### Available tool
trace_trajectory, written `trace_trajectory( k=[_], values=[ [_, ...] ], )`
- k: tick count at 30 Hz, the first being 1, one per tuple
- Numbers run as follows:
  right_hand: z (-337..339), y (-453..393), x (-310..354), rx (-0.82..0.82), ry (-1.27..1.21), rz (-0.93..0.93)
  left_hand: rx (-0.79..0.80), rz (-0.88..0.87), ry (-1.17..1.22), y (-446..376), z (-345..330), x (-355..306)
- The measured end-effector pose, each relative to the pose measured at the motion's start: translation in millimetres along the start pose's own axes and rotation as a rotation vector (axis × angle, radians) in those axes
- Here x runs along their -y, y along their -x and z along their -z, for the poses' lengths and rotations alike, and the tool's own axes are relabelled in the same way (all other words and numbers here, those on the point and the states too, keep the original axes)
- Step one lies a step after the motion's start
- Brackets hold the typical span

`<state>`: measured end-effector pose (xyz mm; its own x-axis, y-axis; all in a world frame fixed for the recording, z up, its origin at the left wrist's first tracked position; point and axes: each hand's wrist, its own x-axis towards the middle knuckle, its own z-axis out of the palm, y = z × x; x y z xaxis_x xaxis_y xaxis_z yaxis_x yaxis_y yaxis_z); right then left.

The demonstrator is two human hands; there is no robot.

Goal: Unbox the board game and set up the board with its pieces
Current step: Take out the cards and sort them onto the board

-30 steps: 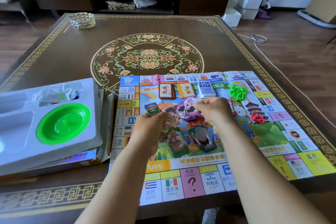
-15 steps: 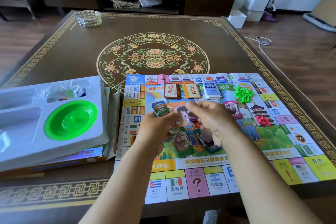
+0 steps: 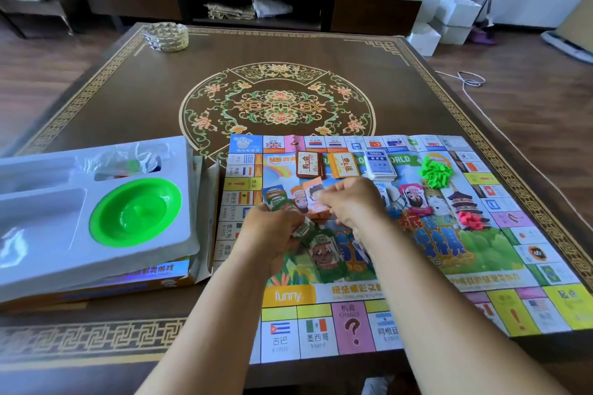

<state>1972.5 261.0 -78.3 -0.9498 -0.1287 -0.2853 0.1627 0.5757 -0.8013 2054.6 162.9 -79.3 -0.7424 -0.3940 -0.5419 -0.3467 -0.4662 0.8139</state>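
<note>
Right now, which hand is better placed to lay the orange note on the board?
Right hand: it pinches the orange note directly over the board, while the left hand holds the remaining notes.

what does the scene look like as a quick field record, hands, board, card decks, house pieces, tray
left hand: grips a fan of play money notes
right hand: pinches an orange note
board: unfolded flat on the table
card decks: three stacks along the board's far side
green houses: heap on the board, right
red pieces: small heap nearer than the green
tray: left of board, holds a green bowl
</note>
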Motion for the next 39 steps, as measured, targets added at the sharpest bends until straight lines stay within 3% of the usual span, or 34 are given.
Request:
trace_trajectory(
  k=[11, 20, 27, 39],
  values=[
    [-15, -3, 10, -0.026, 0.174, 0.018, -0.013, -0.009, 0.096, -1, 11, -5],
    [11, 42, -15, 0.170, -0.432, -0.066, 0.162, -0.005, 0.031, 8, -1, -2],
    [28, 50, -33, 0.022, -0.548, -0.129, 0.320, 0.038, 0.067, 15, -14, 1],
    [36, 47, -38, 0.057, -0.641, -0.136, 0.129, -0.049, -0.017, 10, -22, 9]
  ],
)
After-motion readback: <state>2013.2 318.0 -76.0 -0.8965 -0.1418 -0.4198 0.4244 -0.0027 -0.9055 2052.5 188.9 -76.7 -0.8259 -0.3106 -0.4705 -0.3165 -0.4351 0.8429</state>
